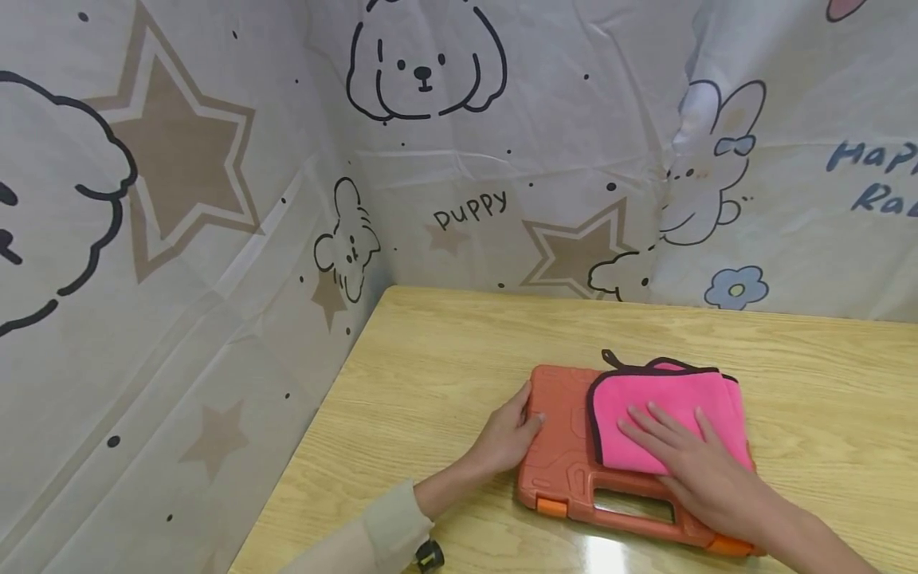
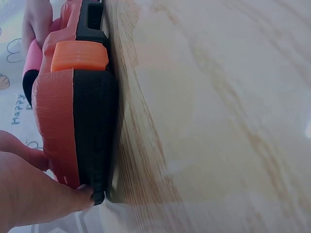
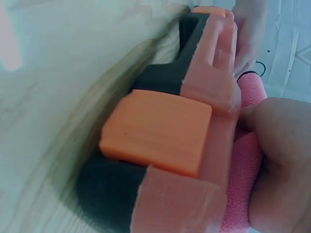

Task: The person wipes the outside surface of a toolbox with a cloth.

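A reddish-orange plastic case [image 1: 555,446] with a handle cutout and orange latches lies flat on the table. My left hand [image 1: 505,434] grips its left edge, one digit on top. In the left wrist view the left hand [image 2: 34,191] pinches the corner across the red upper shell and the black lower shell [image 2: 95,126]. A folded pink cloth [image 1: 620,434] with black trim and a small loop covers the right part of the case. My right hand [image 1: 706,470] rests on the cloth with fingers spread. An orange latch [image 3: 158,128] shows close up in the right wrist view.
The wood-grain table [image 1: 430,343] meets printed fabric walls [image 1: 430,175] at the left and back. A small dark round object [image 1: 429,555] sits by the left sleeve cuff [image 1: 398,526].
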`<state>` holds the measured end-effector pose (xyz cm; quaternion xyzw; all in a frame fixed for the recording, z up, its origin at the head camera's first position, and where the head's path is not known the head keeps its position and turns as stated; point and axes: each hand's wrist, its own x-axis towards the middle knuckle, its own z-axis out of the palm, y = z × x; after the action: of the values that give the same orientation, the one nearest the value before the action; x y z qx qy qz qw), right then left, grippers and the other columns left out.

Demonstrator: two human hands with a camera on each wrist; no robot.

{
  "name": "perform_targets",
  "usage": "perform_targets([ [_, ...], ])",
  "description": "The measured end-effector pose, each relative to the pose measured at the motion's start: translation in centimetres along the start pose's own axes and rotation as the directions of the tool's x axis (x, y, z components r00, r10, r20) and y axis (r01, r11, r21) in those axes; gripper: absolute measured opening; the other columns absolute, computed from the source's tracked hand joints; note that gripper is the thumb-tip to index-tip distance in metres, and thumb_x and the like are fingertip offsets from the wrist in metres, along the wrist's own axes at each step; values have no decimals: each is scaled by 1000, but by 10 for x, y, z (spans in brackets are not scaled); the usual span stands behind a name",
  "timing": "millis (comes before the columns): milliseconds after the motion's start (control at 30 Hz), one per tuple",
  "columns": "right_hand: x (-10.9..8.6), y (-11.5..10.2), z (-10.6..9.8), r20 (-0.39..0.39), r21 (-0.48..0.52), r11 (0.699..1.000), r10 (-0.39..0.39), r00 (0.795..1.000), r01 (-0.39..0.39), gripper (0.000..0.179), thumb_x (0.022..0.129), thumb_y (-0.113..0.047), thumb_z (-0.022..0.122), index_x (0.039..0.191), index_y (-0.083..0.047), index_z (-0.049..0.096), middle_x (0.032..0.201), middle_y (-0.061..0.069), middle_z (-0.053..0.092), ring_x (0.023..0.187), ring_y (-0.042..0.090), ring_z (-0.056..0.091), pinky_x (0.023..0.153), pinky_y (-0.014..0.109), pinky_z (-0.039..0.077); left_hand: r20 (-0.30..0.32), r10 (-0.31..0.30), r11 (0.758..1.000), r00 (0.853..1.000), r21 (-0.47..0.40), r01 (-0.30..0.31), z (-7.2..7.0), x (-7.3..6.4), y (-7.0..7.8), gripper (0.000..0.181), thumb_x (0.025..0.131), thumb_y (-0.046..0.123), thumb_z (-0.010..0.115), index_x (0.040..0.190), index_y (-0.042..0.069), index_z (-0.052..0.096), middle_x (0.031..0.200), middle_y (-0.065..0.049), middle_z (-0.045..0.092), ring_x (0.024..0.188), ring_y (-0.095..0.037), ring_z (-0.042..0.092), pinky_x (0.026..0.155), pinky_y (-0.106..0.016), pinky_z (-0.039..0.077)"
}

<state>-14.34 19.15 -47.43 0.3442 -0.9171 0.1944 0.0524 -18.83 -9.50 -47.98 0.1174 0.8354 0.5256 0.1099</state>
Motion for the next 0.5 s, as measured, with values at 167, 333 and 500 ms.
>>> perform_targets([
  [167, -8, 3, 5, -37, -77, 994, -74, 997, 71, 87, 76, 8, 71, 154, -19, 43, 155, 12, 41, 149, 25, 19, 116, 53, -10, 1, 2, 1000, 1000, -4, -2, 0, 0, -1, 62, 106, 15, 48, 156, -6, 17, 160, -20, 25, 146, -29, 25, 115, -44, 26],
  [333, -16, 3, 5, -47, -139, 984, -122, 991, 114, 92, 73, 4, 76, 154, -22, 42, 155, 9, 41, 151, 15, 11, 115, 41, -15, -7, 6, 1000, 1000, 3, -6, 1, 0, -1, 62, 106, 15, 48, 156, -5, 17, 159, -19, 26, 146, -27, 26, 115, -42, 26],
  [500, -24, 1, 2, -64, -107, 983, -154, 986, 146, 88, 75, 4, 70, 155, -20, 41, 159, 4, 36, 151, 17, 11, 114, 51, -16, -7, 13, 1000, 1000, 9, -13, 1, 1, -2, 62, 106, 14, 48, 156, -6, 17, 159, -20, 26, 146, -27, 25, 115, -42, 26],
])
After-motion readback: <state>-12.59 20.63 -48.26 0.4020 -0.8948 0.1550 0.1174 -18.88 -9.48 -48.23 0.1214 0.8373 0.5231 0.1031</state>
